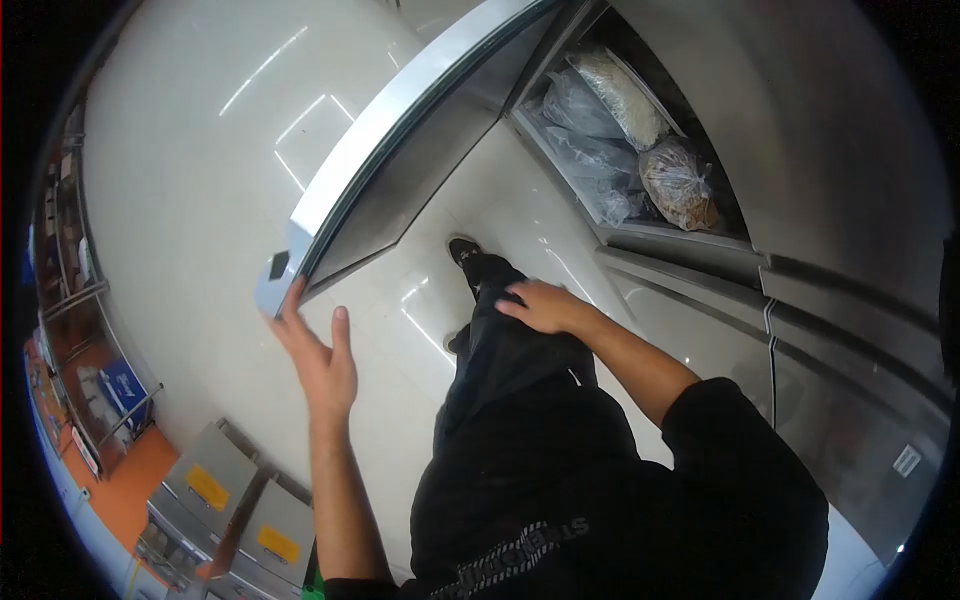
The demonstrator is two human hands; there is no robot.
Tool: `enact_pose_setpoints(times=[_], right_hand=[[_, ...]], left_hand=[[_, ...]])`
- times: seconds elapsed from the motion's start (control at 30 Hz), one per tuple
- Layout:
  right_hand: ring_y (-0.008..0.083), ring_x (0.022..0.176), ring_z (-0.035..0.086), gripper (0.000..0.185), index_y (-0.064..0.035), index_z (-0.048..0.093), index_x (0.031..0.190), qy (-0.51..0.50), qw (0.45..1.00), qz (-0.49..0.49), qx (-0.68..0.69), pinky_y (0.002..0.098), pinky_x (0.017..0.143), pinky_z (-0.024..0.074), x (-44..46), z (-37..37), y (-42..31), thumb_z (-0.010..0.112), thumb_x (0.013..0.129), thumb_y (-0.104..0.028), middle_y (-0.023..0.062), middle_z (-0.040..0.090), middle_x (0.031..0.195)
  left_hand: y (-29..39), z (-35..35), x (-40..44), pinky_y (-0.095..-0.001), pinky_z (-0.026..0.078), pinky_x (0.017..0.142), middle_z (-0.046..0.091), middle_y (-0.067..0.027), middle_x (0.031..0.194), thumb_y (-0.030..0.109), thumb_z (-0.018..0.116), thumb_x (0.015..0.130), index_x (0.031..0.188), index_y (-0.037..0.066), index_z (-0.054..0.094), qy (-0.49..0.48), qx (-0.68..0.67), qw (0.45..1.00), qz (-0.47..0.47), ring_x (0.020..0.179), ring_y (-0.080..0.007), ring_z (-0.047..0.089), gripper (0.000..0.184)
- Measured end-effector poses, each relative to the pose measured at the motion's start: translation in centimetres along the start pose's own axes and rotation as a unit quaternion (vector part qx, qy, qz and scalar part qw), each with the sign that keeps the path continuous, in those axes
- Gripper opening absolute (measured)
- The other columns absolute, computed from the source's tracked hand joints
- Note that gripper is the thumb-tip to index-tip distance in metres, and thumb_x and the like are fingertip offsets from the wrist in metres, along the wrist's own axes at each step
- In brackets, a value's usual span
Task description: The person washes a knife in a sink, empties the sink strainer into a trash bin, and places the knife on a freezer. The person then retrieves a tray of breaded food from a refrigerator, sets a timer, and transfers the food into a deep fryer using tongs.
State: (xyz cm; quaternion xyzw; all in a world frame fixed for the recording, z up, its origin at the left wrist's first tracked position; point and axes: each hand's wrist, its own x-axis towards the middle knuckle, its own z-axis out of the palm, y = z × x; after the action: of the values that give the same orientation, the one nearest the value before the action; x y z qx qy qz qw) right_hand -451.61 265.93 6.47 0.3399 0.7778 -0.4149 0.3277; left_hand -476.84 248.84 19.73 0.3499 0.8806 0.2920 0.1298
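Observation:
My left hand [322, 362] is at the lower corner of an open refrigerator door [350, 160]. Its fingers are stretched out and touch the door's edge, with the thumb standing apart. My right hand [545, 306] is in front of my thigh, fingers loosely apart and nothing held. Whether it rests on the trousers [520, 370] I cannot tell. Inside the open compartment lie a bag of pale, stringy food [620, 95], a knotted clear bag of brownish food [680, 185] and some clear plastic bags [585, 150].
Stainless steel refrigerator fronts [840, 130] run along the right side. Glossy light floor tiles [220, 200] reflect the ceiling lights. At lower left are metal boxes with yellow labels [207, 487], an orange surface [130, 480] and a shelf rack [80, 300] with a blue box [122, 388].

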Motion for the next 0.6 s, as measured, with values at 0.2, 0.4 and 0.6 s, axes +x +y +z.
enact_pose_setpoints(times=[0.2,0.4,0.6], right_hand=[[0.0279,0.124,0.042,0.057,-0.0041,0.046,0.129,-0.041,0.958,0.058,0.278,0.0374,0.103,0.0321,-2.3,-2.6,6.1,0.047,0.09,-0.046,0.0179,0.046,0.131],[0.0205,0.106,0.052,0.047,-0.0059,0.049,0.119,0.087,0.879,0.084,0.462,0.0336,0.091,0.0416,2.9,-5.7,14.1,0.049,0.091,-0.044,0.0084,0.054,0.112],[0.0357,0.112,0.052,0.055,0.0008,0.045,0.119,0.42,0.41,0.041,0.809,0.0441,0.091,0.0471,8.2,-23.5,18.8,0.048,0.09,-0.046,0.0248,0.051,0.122]], left_hand=[[-0.9,2.5,4.1,-0.0323,0.031,0.095,0.038,-0.0104,0.114,0.018,0.049,0.094,0.119,0.006,0.035,0.141,-0.161,0.97,-0.118,0.109,-0.0178,0.039,0.031],[-3.3,2.8,5.4,-0.0292,0.036,0.092,0.042,-0.0096,0.115,0.013,0.052,0.093,0.119,0.007,0.039,0.179,-0.195,0.955,-0.133,0.104,-0.0155,0.045,0.03],[-5.2,2.6,8.1,-0.0314,0.039,0.095,0.042,-0.011,0.119,0.014,0.051,0.094,0.122,0.005,0.039,0.212,-0.145,0.96,-0.109,0.108,-0.0178,0.047,0.032]])
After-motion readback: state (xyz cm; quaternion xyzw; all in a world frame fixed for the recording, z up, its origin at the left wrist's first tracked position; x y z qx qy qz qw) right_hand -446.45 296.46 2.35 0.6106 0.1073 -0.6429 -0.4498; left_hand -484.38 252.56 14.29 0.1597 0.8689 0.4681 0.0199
